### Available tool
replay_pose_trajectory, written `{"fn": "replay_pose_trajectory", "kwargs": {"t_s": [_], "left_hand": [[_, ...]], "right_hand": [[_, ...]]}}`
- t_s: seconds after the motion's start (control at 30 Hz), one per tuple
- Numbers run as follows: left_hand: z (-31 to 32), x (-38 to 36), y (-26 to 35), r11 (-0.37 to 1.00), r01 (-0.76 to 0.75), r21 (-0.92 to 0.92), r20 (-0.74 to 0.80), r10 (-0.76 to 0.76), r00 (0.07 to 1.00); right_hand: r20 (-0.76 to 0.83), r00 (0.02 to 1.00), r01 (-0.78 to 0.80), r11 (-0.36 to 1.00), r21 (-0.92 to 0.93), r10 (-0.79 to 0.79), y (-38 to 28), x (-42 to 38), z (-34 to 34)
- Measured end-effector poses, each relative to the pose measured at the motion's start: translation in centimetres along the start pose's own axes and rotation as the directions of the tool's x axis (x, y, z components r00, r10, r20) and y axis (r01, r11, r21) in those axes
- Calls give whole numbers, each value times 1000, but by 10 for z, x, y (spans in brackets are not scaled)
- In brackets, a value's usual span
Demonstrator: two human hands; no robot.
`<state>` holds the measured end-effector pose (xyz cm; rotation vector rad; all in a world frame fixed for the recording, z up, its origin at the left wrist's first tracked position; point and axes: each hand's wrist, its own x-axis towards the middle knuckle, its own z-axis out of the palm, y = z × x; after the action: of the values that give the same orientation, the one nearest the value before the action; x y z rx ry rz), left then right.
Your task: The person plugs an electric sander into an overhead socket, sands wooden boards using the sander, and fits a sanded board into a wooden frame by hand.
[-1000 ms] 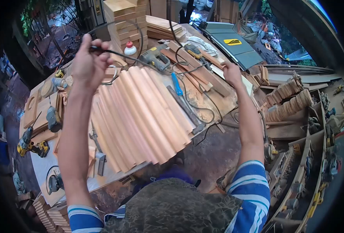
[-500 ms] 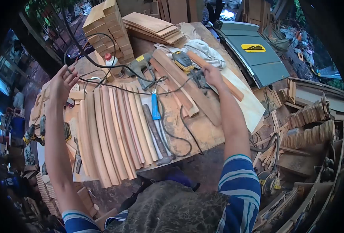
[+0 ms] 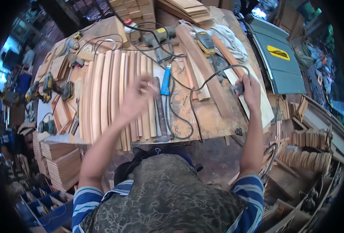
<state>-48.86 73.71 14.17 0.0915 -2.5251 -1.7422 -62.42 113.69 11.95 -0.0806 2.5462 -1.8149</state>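
Note:
My left hand [image 3: 139, 95] is smeared by motion as it passes over a row of curved wooden strips [image 3: 106, 77]; the blur hides how its fingers are set. On the right, my right hand [image 3: 250, 91] is closed around a small dark object [image 3: 239, 90], its kind mostly hidden by the fingers. A black cable [image 3: 222, 70] loops up to that hand. Just beyond it, a reddish-brown wooden slat [image 3: 227, 50] lies on a pale board [image 3: 267, 110]. A hammer [image 3: 162, 116] and a blue-handled tool [image 3: 165, 80] lie right of the strips.
A heat-gun-shaped grey power tool [image 3: 160, 40] and a yellow-and-black device [image 3: 206, 42] sit toward the back among cables. Cordless drills [image 3: 49, 87] stand at the left edge. A table saw [image 3: 277, 58] adjoins the workbench [image 3: 214, 126] on the right. Stacked wood [image 3: 63, 163] is below left.
My left hand has let go of the cable at the far left and swung right and nearer, over the strips. My right hand has moved right and nearer, with cable now looping to it. The view has shifted.

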Motion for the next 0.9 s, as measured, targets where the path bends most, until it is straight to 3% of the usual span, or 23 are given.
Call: {"fn": "replay_pose_trajectory", "kwargs": {"t_s": [0.03, 0.07, 0.13, 0.17, 0.2, 0.27, 0.33, 0.37, 0.4, 0.43, 0.47, 0.57, 0.63, 0.67, 0.7, 0.77, 0.8, 0.9], "left_hand": [[22, -15, -11, 988, 98, 115, 112, -111, 988], [41, -31, 3, 968, 86, 234, 230, -141, 963], [67, -60, 7, 886, -64, 460, 434, -162, 886], [66, -66, 32, 849, -70, 523, 563, -283, 777], [71, -83, 23, 804, -208, 557, 549, -169, 819], [60, -93, 26, 857, -224, 465, 541, -75, 838], [46, -102, 19, 859, -264, 439, 477, 27, 879], [38, -105, 18, 866, -276, 417, 420, 86, 904], [31, -106, 18, 864, -308, 399, 354, 165, 921], [29, -111, 17, 840, -336, 427, 263, 241, 934], [23, -107, 22, 848, -390, 358, 194, 341, 920], [-1, -89, 69, 766, -537, 354, 62, 553, 831], [-17, -74, 97, 647, -647, 404, -86, 731, 677], [-23, -66, 111, 596, -701, 391, -153, 793, 590], [-28, -61, 122, 583, -716, 384, -153, 805, 573], [-38, -55, 138, 704, -710, 27, -226, 696, 681], [-45, -54, 147, 731, -675, -100, -195, 651, 734], [-61, -48, 147, 712, -685, -156, -328, 617, 715]], "right_hand": [[10, 998, -64, 995, 71, 63, 3, -14, 11], [77, 990, -132, 976, 176, 120, 16, -23, 22], [185, 958, -272, 892, 360, 217, 29, -45, 41], [231, 939, -333, 835, 438, 253, 26, -54, 48], [253, 939, -325, 842, 430, 233, 24, -61, 52], [303, 932, -363, 551, 751, 201, 19, -72, 61], [152, 969, -247, 722, 646, 196, 32, -73, 75], [139, 989, -74, 989, 125, 57, 22, -77, 73], [170, 981, 163, 886, -434, -97, 5, -79, 67], [197, 885, 463, 759, -458, -421, -7, -77, 65], [218, 672, 705, 522, -480, -708, -24, -65, 66], [155, 557, 804, 482, -350, -816, -121, -63, 64], [215, 210, 896, 99, -434, -954, -188, -60, 66], [224, 146, 899, 34, -436, -964, -214, -60, 71], [212, 44, 894, -57, -445, -976, -241, -62, 78], [209, -162, 886, -235, -400, -965, -276, -65, 99], [213, -189, 882, -261, -392, -959, -287, -68, 116], [225, -282, 855, -351, -383, -933, -303, -69, 154]]}}
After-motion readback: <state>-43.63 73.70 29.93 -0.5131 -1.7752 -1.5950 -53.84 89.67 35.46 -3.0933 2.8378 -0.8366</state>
